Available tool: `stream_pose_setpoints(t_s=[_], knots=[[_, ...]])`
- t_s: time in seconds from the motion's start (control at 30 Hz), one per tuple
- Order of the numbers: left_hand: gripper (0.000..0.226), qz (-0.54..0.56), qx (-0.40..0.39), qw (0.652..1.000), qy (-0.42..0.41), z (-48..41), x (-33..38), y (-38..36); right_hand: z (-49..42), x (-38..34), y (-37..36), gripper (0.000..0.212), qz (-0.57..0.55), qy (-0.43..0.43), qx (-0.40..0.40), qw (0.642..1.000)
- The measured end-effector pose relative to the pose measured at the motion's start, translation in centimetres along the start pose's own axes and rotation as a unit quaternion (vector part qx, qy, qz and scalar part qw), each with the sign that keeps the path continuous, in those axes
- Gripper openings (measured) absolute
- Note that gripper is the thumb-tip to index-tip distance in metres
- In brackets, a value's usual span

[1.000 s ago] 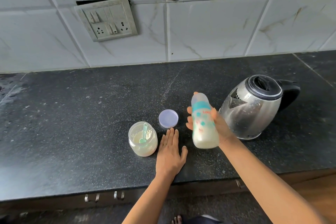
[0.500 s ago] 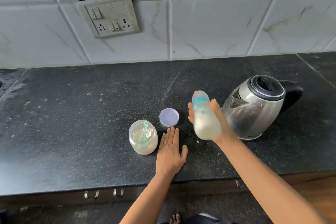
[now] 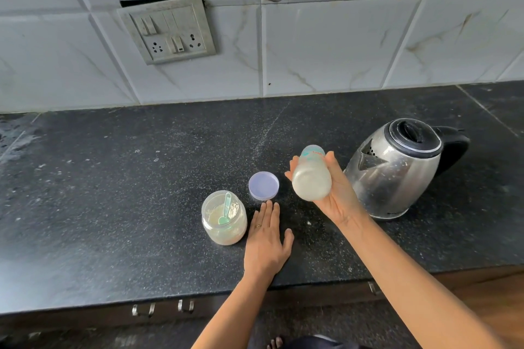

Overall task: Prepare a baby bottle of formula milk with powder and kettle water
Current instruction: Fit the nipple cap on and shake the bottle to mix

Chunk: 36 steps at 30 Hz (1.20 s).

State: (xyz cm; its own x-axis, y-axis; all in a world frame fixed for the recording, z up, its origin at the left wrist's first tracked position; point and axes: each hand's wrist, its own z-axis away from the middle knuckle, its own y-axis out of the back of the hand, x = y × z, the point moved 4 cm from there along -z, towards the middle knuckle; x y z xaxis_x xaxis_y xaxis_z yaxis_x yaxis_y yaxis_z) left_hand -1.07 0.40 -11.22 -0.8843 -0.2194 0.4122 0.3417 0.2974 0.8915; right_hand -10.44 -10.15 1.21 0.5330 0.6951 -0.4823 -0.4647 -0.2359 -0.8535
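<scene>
My right hand [image 3: 336, 193] grips a baby bottle [image 3: 311, 174] of milky liquid above the black counter [image 3: 113, 193], its base tipped toward me and its capped top pointing away. My left hand [image 3: 266, 238] lies flat on the counter with straight fingers. Just left of that hand stands an open jar of formula powder [image 3: 224, 218] with a green scoop [image 3: 226, 211] inside. The jar's lilac lid [image 3: 263, 185] lies beyond my left fingertips. A steel kettle [image 3: 397, 168] with a black lid and handle stands right of the bottle.
A tiled wall runs behind the counter, with a switch and socket plate [image 3: 167, 30] at the upper left. The counter's front edge runs below my wrists, with drawer handles [image 3: 161, 308] under it. A wet patch [image 3: 14, 139] shows at the far left.
The bottle has tilted from nearly upright to base-toward-me in my right hand, with blur half a second ago. My left hand has stayed flat on the counter.
</scene>
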Motion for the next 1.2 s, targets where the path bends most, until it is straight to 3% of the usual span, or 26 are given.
stream_pose_setpoints(t_s=[0.1, 0.17, 0.27, 0.4, 0.53, 0.67, 0.77, 0.83, 0.87, 0.97, 1.03, 1.1, 1.2], knots=[[0.065, 0.001, -0.001, 1.000, 0.002, 0.0, 0.0, 0.1, 0.8, 0.3, -0.3, 0.085, -0.005, -0.029, -0.023, 0.999], [0.065, -0.001, -0.002, 1.000, 0.001, -0.1, 0.0, 0.1, 0.2, 0.0, -0.5, 0.072, -0.019, 0.010, 0.012, 1.000], [0.065, 0.004, 0.002, 1.000, 0.000, 0.0, 0.0, 0.1, -1.2, 0.3, 0.4, 0.066, -0.147, 0.013, 0.110, 0.983], [0.066, 0.009, 0.001, 1.000, -0.002, 0.0, 0.0, 0.1, -1.6, 0.5, 1.1, 0.067, -0.199, 0.015, 0.116, 0.973], [0.067, 0.010, -0.005, 1.000, -0.007, 0.0, 0.0, 0.1, -1.7, 0.3, 1.5, 0.113, -0.221, 0.031, 0.100, 0.970], [0.066, 0.011, -0.005, 1.000, -0.005, 0.0, 0.0, 0.0, -1.5, 0.1, 0.8, 0.117, -0.192, 0.040, 0.064, 0.979], [0.065, 0.005, -0.005, 1.000, -0.006, 0.0, 0.0, 0.1, -0.5, -0.1, 0.1, 0.090, -0.140, 0.037, -0.010, 0.989], [0.065, 0.003, -0.003, 1.000, -0.005, 0.0, 0.0, 0.1, -0.1, 0.2, -0.9, 0.076, -0.130, -0.018, -0.085, 0.988], [0.065, 0.001, -0.002, 1.000, -0.004, -0.1, 0.0, 0.1, -0.2, 0.1, -1.2, 0.078, -0.117, -0.019, -0.107, 0.987], [0.065, 0.001, 0.003, 1.000, -0.006, -0.1, 0.0, 0.1, -1.5, -0.9, -1.2, 0.090, 0.026, 0.077, -0.016, 0.997], [0.066, 0.008, 0.001, 1.000, -0.004, 0.0, -0.1, 0.0, -1.7, -0.8, -0.9, 0.085, 0.062, 0.083, -0.009, 0.995], [0.066, 0.016, 0.004, 1.000, -0.005, 0.0, -0.2, -0.1, -1.2, -0.5, -0.8, 0.079, 0.097, 0.041, -0.088, 0.991], [0.066, 0.012, 0.003, 1.000, -0.006, 0.0, -0.2, -0.2, -0.7, -0.8, -0.7, 0.089, 0.147, 0.019, -0.162, 0.976]])
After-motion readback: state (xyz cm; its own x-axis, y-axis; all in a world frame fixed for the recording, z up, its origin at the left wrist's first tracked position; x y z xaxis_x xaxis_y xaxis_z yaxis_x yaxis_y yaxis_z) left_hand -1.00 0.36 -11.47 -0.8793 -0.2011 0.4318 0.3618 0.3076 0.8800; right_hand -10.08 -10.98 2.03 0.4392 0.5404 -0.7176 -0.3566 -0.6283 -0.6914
